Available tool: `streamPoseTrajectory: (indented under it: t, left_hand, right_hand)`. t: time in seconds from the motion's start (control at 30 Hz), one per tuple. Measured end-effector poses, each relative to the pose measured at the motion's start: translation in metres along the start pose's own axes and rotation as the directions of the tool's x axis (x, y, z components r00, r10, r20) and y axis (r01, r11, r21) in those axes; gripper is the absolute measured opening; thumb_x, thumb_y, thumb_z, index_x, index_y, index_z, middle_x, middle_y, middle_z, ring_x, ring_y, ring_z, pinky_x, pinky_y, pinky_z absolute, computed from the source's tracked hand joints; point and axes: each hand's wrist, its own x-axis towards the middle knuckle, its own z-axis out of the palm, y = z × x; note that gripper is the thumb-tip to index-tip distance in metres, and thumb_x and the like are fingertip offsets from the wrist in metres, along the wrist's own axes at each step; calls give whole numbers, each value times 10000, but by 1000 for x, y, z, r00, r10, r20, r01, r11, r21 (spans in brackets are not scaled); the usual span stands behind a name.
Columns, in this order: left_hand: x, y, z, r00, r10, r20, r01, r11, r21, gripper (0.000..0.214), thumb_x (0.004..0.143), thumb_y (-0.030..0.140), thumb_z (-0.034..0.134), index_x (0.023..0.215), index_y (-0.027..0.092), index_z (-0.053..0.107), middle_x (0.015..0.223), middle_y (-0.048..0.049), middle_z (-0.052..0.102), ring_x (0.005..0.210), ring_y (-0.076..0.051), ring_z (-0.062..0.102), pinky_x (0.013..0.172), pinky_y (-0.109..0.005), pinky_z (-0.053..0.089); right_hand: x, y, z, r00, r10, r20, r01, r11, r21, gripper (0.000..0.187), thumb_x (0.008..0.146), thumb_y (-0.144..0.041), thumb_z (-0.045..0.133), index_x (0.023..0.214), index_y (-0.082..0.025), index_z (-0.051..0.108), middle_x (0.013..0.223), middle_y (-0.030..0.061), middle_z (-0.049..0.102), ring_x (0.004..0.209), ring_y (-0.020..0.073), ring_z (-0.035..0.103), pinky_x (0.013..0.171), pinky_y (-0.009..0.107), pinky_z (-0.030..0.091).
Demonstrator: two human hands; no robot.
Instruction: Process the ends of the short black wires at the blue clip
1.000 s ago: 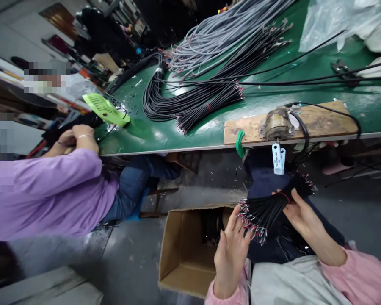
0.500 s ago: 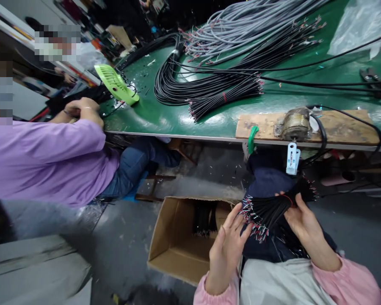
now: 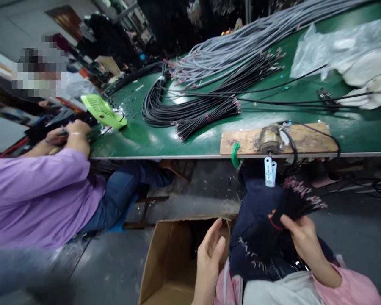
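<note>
We hold a bundle of black wires (image 3: 294,207) over our dark-blue lap (image 3: 252,203), its long axis slanting across the view, with one set of red and white ends fanning to the upper right, towards the table (image 3: 206,146), and the other set pointing to the lower left, down at our thighs. Our right hand (image 3: 305,235) has its fingers closed round the middle, beside a red band (image 3: 275,223); our left hand (image 3: 208,254) is apart from the bundle, in front of the cardboard box (image 3: 169,254), fingers spread wide and holding nothing. Half a second ago the bundle lay flatter across the view and the left fingers were up against its left-hand ends; now those ends hang lower, the far ends stand higher, and the left hand has drawn away. We count one bundle in our grasp, one banded bundle (image 3: 208,120) on the table, one blue clothespin (image 3: 269,171) at the table edge, one wooden board (image 3: 314,137), one pair of cutters (image 3: 326,99) and one seated co-worker in purple (image 3: 41,190); the grey cables (image 3: 228,55) overlap too much for us to count
</note>
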Motion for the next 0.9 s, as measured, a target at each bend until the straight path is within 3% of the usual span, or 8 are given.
streamPoseTrajectory:
  t: [0.13,0.23,0.27,0.33,0.43,0.6,0.7,0.9]
  left_hand:
    - [28,26,28,951,99,291,-120,991,54,505,753,327,785,1229,199,678,1336,-138,630,1306,-339,488,1122,-460,326]
    - [49,49,65,817,105,567,-135,991,11,572,686,385,825,1186,139,695,1161,-162,716,1121,-374,617,998,-495,449]
    - [54,56,75,813,99,573,-130,991,14,504,709,400,804,1137,147,720,1089,-146,739,1036,-359,658,954,-500,477]
    - [60,64,88,713,108,693,-180,983,33,306,745,360,779,947,130,779,977,-140,759,1005,-344,670,1044,-518,390]
    - [59,59,93,740,181,648,-171,982,-79,149,703,273,815,776,159,754,779,-78,751,1043,-347,663,1082,-521,352]
    - [45,38,88,945,101,311,-61,989,-136,233,687,177,822,809,172,624,712,-28,746,728,-221,722,751,-344,560]
    - [41,36,91,974,52,223,-22,991,-133,294,671,179,827,825,165,576,586,8,712,494,-134,649,560,-240,530]
    - [40,42,95,990,38,140,-18,990,-139,326,600,147,845,803,147,590,639,19,708,484,-103,625,541,-207,524]
  right_hand:
    - [-17,-19,26,960,-114,254,207,904,-375,261,668,-313,846,830,-135,746,839,104,779,781,317,710,727,382,567]
    - [-23,-35,50,869,-64,491,342,795,-502,166,769,-294,757,834,-142,747,814,74,754,760,290,683,688,346,548]
    - [-24,-39,55,837,-52,545,387,760,-522,176,787,-278,735,903,-147,747,879,79,749,817,294,675,744,357,543]
    - [-26,-45,63,782,-39,622,462,706,-537,289,811,-259,706,1087,-173,709,1064,96,716,997,316,635,912,399,493]
    - [-28,-51,62,754,18,656,486,657,-577,317,829,-267,693,1143,-220,685,1138,87,695,1103,315,594,964,385,455]
    - [-25,-73,48,801,8,599,518,493,-699,189,785,-315,761,945,-218,731,932,64,734,897,289,659,778,312,480]
    - [-23,-92,47,778,-135,614,587,503,-634,153,942,-285,573,937,-223,712,916,54,719,849,219,665,764,278,475]
    - [-22,-100,62,683,-306,663,710,493,-504,103,929,-223,600,964,-187,690,929,61,706,884,203,629,793,288,475]
